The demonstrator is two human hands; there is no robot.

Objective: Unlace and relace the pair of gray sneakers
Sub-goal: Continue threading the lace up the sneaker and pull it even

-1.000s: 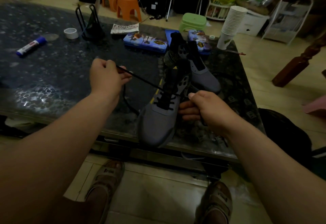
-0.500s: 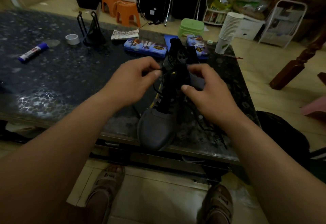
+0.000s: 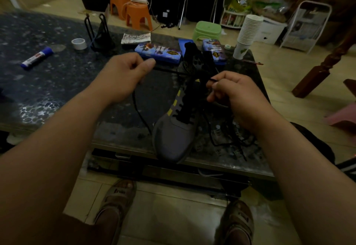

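Observation:
A gray sneaker (image 3: 173, 136) with a black tongue and yellow stripes lies on the dark speckled table (image 3: 57, 82), toe over the near edge. Its black lace (image 3: 141, 115) is threaded through the lower eyelets. My left hand (image 3: 123, 77) pinches one lace end to the left of the shoe's collar, and the slack hangs down to the table. My right hand (image 3: 235, 94) pinches the other lace tip just right of the tongue. The second gray sneaker (image 3: 194, 59) stands behind the first, mostly hidden.
On the table lie a blue marker (image 3: 36, 58), a tape roll (image 3: 79, 43), a black wire stand (image 3: 100, 34), blue printed boxes (image 3: 158, 52) and a stack of paper cups (image 3: 246, 34). Orange stools (image 3: 137, 16) and a green stool (image 3: 207, 30) stand beyond. My sandalled feet are below the table edge.
Both hands came together at the shoe's collar, then drew apart again. My left hand has pulled the lace out leftward; my right hand has dropped slightly with a lace tip.

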